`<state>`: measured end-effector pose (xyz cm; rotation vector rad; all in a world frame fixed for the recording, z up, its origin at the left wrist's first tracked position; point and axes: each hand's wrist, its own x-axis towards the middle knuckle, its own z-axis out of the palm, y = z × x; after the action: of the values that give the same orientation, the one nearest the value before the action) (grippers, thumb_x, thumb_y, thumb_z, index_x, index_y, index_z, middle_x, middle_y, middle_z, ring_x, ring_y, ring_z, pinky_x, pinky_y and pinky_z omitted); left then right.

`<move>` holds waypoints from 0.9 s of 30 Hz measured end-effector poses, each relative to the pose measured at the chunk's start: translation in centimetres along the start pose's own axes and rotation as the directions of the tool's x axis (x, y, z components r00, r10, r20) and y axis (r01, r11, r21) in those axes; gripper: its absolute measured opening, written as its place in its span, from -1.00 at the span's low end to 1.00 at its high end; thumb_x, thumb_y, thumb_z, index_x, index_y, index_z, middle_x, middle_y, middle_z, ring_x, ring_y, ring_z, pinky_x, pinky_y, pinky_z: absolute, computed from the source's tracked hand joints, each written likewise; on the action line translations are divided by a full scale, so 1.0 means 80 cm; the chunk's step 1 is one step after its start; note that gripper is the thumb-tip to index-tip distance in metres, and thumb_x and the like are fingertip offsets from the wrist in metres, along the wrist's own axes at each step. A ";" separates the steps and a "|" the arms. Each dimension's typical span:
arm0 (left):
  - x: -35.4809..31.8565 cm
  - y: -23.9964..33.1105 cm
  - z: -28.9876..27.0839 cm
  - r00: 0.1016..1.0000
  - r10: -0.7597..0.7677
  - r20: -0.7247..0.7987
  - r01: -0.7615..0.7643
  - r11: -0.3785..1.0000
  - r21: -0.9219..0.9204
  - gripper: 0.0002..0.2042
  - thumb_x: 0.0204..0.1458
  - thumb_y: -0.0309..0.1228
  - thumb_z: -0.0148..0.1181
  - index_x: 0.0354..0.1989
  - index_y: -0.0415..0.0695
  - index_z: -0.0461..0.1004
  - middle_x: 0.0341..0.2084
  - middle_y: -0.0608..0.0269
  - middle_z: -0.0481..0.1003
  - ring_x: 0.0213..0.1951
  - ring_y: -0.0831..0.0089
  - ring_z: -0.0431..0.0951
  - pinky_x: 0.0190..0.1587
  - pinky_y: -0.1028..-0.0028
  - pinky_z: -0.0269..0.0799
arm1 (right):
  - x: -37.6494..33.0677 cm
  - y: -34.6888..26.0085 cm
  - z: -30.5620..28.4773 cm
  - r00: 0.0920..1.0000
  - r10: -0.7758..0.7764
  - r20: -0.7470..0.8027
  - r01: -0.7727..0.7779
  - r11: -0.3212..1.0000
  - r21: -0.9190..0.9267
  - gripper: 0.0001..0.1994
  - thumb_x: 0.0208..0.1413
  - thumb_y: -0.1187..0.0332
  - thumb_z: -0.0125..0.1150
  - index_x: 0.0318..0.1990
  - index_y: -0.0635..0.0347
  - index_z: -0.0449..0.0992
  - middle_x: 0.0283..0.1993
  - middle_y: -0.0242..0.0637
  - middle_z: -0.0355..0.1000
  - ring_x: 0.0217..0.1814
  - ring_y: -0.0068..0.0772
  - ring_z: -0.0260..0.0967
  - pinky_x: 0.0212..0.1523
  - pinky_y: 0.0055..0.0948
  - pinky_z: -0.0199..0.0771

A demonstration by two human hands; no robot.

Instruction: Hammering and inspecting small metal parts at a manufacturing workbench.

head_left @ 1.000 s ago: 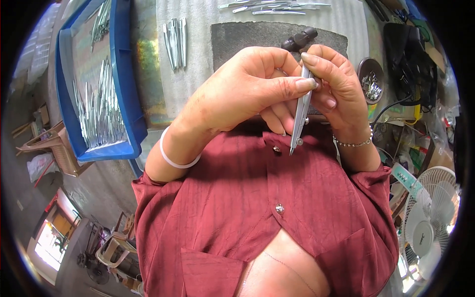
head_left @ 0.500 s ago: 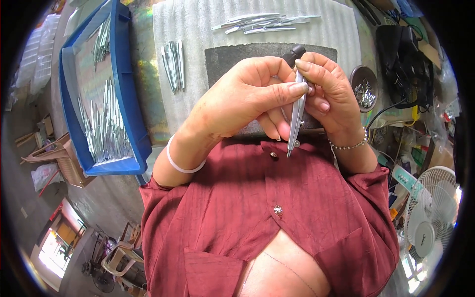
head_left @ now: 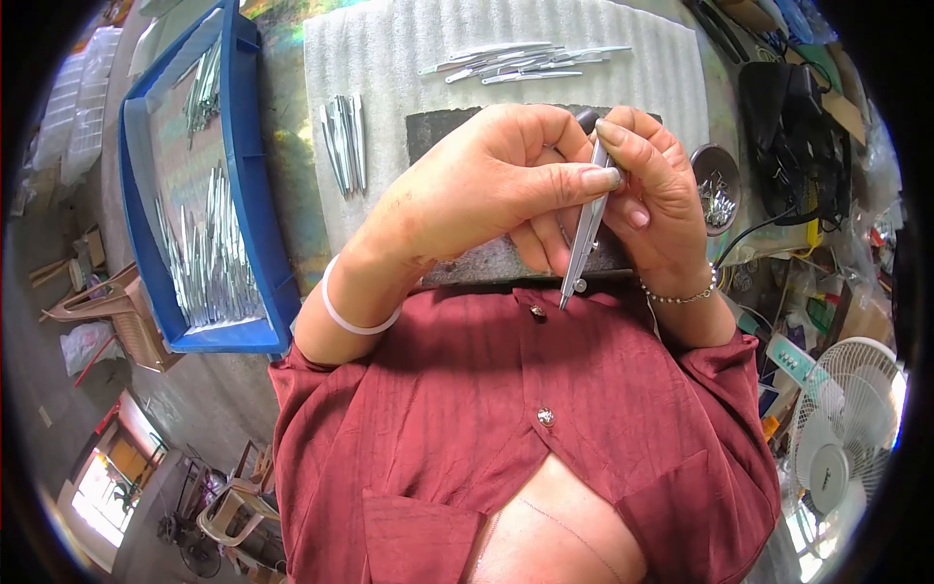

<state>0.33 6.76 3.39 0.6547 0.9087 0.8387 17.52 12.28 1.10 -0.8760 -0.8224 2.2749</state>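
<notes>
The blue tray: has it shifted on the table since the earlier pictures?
Cannot tell. The blue tray keeps its place beside the foam sheet; the whole view shifted together, so the camera moved.

Both hands are raised close in front of the chest and brought together. The left hand (head_left: 486, 195) is seen from the back, its wrist bent, with the thumb stretched to the right and the fingers curled under. The right hand (head_left: 657, 195) is set just beside it, fingers bent inward and index fingertip pressed down near the left thumb tip. Both forearms are angled up from the short sleeves.
</notes>
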 end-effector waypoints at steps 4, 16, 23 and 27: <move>0.006 0.003 -0.001 1.000 -0.001 0.026 0.000 1.000 0.016 -0.77 0.10 -0.27 0.14 -0.38 -0.21 0.36 -0.62 0.33 0.43 -0.70 0.60 0.49 -0.71 0.69 0.38 | 0.001 0.001 -0.005 1.000 -0.008 -0.003 0.008 0.999 0.038 -0.87 0.14 0.38 0.10 -0.40 0.22 0.42 -0.58 -0.45 0.30 -0.78 -0.82 0.05 -0.82 -0.81 -0.01; 0.014 0.006 0.001 0.998 -0.017 0.055 0.011 0.994 0.106 -0.77 0.10 -0.28 0.14 -0.38 -0.21 0.37 -0.63 0.36 0.43 -0.70 0.65 0.47 -0.70 0.70 0.38 | -0.006 0.001 -0.005 0.997 -0.050 -0.051 0.052 0.998 0.037 -0.86 0.14 0.38 0.09 -0.43 0.20 0.39 -0.58 -0.46 0.29 -0.79 -0.81 0.04 -0.81 -0.79 -0.03; 0.018 0.007 0.002 0.998 -0.013 0.068 0.001 0.984 0.178 -0.79 0.09 -0.32 0.15 -0.39 -0.21 0.35 -0.63 0.35 0.44 -0.68 0.66 0.47 -0.68 0.70 0.37 | -0.007 -0.004 -0.013 0.996 -0.085 -0.040 0.084 0.996 -0.031 -0.87 0.14 0.38 0.10 -0.42 0.20 0.39 -0.56 -0.44 0.33 -0.75 -0.80 0.08 -0.77 -0.78 0.04; 0.005 -0.006 0.005 0.993 0.099 -0.060 -0.084 0.971 0.223 -0.85 0.08 -0.42 0.13 -0.37 -0.22 0.33 -0.57 0.23 0.50 -0.64 0.61 0.49 -0.64 0.68 0.39 | 0.009 -0.048 -0.039 0.968 -0.252 -0.006 0.239 0.923 -0.302 -0.85 0.17 0.35 0.04 -0.40 0.19 0.40 -0.49 -0.38 0.42 -0.69 -0.81 0.13 -0.70 -0.78 0.11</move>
<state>1.00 6.78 3.03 0.8697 1.0522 0.8544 20.42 16.32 1.66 -0.8947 -1.2073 1.9353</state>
